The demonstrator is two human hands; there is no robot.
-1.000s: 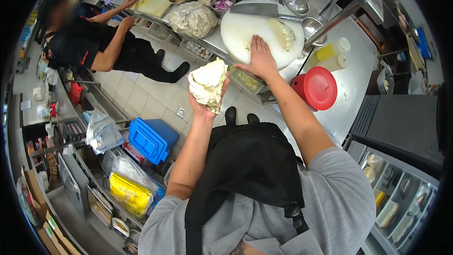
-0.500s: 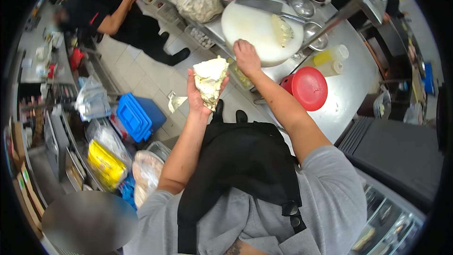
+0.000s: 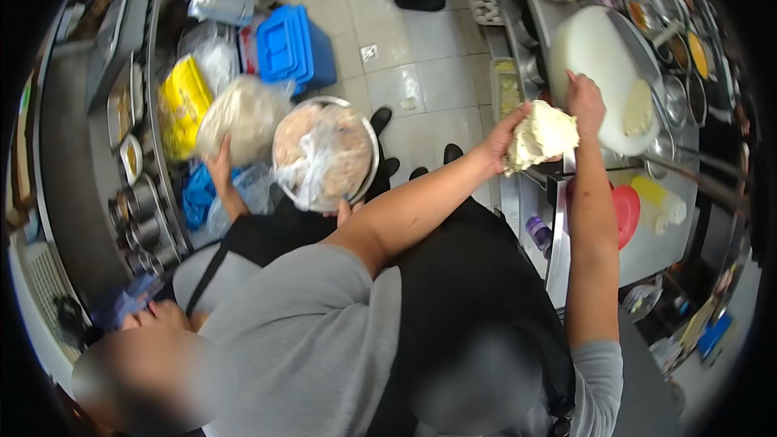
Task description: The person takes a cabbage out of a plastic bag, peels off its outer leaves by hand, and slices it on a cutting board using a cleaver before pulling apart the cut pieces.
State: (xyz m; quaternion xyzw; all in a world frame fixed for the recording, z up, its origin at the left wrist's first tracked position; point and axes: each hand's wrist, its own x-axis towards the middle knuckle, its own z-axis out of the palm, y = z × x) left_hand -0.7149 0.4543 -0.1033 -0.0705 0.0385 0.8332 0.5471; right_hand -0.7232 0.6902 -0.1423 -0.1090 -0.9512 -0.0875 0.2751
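Observation:
A ragged, pale yellow-white piece of cabbage (image 3: 541, 137) rests in my left hand (image 3: 510, 139), its fingers around the near side. My right hand (image 3: 587, 105) is beside the left edge of the round white cutting board (image 3: 587, 48), with its fingers curled. What they grip, if anything, is hidden. On the board lie a wide-bladed knife (image 3: 635, 42) and a pale cut cabbage wedge (image 3: 638, 117). Below the right forearm shows a red round container (image 3: 626, 214), partly covered by that arm.
Close on my left, a co-worker handles a bag (image 3: 243, 121) and a metal bowl (image 3: 375, 146) of bagged pinkish food. A blue lidded bin (image 3: 295, 44) stands on the tiled floor. Squeeze bottles (image 3: 660, 201) and metal bowls (image 3: 677, 101) line the counter.
My view has turned left, and the counter now appears farther right. The cabbage remains in my left hand, now nearer my right. A co-worker with a bowl has come in on the left.

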